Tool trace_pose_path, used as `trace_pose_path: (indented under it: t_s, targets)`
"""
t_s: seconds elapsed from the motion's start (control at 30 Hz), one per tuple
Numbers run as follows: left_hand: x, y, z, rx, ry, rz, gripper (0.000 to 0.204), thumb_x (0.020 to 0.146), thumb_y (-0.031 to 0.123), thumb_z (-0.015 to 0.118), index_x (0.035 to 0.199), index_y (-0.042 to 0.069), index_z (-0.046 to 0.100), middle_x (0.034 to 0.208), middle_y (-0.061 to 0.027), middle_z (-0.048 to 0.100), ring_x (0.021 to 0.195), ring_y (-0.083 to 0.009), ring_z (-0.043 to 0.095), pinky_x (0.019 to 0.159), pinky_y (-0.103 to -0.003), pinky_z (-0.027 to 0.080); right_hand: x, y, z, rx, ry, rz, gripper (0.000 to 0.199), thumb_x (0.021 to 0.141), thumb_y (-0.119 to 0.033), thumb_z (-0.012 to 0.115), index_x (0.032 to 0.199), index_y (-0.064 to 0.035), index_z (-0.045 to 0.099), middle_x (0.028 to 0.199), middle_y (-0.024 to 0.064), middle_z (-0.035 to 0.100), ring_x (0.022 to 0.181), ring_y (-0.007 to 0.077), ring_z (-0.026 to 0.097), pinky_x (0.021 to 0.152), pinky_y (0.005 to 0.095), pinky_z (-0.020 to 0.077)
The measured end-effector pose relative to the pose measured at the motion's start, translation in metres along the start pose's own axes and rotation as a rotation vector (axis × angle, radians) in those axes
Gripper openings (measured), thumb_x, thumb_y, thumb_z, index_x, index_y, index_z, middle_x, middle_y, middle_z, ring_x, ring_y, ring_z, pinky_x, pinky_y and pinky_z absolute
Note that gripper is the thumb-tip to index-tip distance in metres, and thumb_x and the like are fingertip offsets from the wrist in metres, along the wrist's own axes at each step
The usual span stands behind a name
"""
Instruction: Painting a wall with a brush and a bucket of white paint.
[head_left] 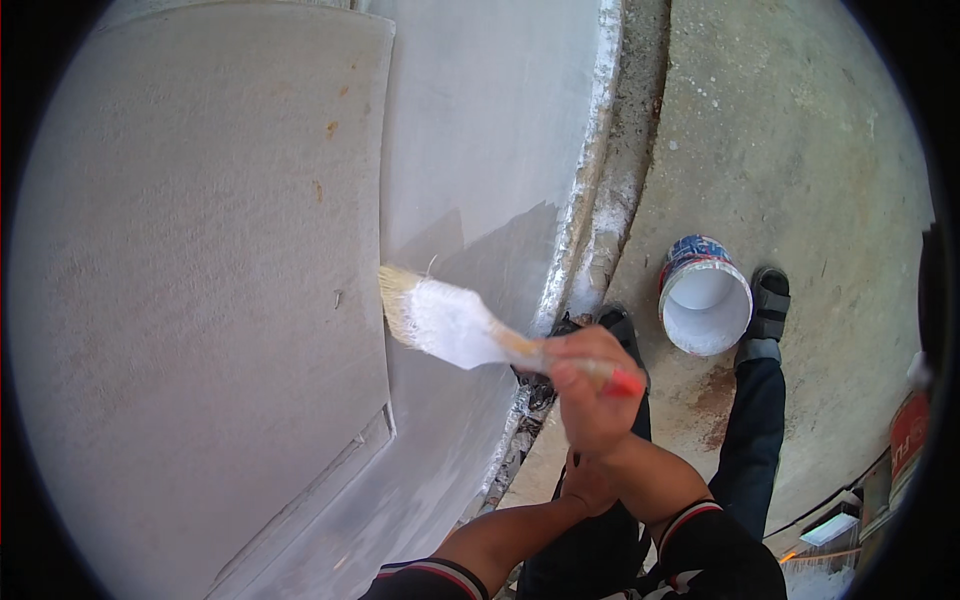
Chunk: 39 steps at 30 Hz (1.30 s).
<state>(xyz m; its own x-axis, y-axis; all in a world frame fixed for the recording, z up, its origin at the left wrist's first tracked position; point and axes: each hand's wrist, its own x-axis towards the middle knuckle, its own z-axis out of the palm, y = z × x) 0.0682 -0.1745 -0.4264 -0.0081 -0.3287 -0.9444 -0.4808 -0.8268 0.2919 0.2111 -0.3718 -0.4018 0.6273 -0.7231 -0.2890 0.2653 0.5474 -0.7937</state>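
Paintbrush [450,322] clamped in right hand [590,385], bristles touching wall [200,250]; left hand [588,482] mostly hidden.

I am facing the wall [200,250], which is filling everything to my left. My right hand [592,392] is holding the brush [455,322] out to the left, its bristles touching the wall's inner edge. My left hand [588,482] is sitting just below the right, near my knee. The bucket [705,295] is standing on the floor [800,150] to my right, between my two feet.
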Motion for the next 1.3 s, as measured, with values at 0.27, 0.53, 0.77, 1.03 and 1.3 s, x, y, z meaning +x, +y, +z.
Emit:
trace_pose_path:
  t_s: [0.27,0.53,0.77,1.03,1.3]
  targets:
    - [-0.009,0.004,-0.012,0.015,0.204,-0.080,0.051,0.084,0.033,0.045,0.131,0.015,0.039,0.144,-0.0100,0.025,0.138,-0.0319,0.014,0.101,-0.062,0.019,0.027,0.071,-0.011,0.453,0.110,0.368,0.020,0.089,-0.011,0.056,0.104,0.0032,0.053,0.098,0.0148,0.059,0.091,0.0268,0.062,0.078,0.0421,0.0561]
    - [-0.011,-0.004,-0.015,0.014,0.078,-0.102,0.053,0.085,0.033,0.044,0.134,0.015,0.036,0.147,-0.0102,0.020,0.138,-0.0321,0.011,0.102,-0.063,0.017,0.019,0.050,-0.001,0.765,0.070,0.432,0.020,0.090,-0.010,0.055,0.103,0.0032,0.052,0.096,0.0153,0.058,0.089,0.0292,0.064,0.077,0.0419,0.0573]
    - [-0.009,-0.002,-0.022,0.021,0.132,-0.071,0.052,0.086,0.035,0.043,0.133,0.015,0.037,0.146,-0.0113,0.021,0.138,-0.0321,0.011,0.102,-0.063,0.017,0.021,0.062,-0.014,0.609,0.092,0.398,0.021,0.089,-0.011,0.056,0.104,0.0027,0.051,0.097,0.0158,0.058,0.092,0.0305,0.063,0.077,0.0433,0.0572]
    - [-0.008,-0.002,-0.025,0.046,0.044,-0.105,0.052,0.085,0.033,0.044,0.133,0.015,0.037,0.147,-0.0098,0.019,0.138,-0.0322,0.012,0.102,-0.062,0.017,0.032,0.053,-0.003,0.593,0.040,0.348,0.022,0.089,-0.011,0.056,0.105,0.0028,0.050,0.100,0.0185,0.059,0.093,0.0312,0.063,0.078,0.0429,0.0570]
    - [-0.009,-0.005,-0.024,0.016,0.108,-0.088,0.053,0.084,0.032,0.045,0.134,0.017,0.035,0.148,-0.0089,0.017,0.138,-0.0323,0.012,0.102,-0.062,0.017,0.042,0.042,-0.002,0.780,0.027,0.373,0.020,0.088,-0.007,0.057,0.104,0.0041,0.053,0.098,0.0150,0.058,0.092,0.0271,0.062,0.079,0.0414,0.0561]
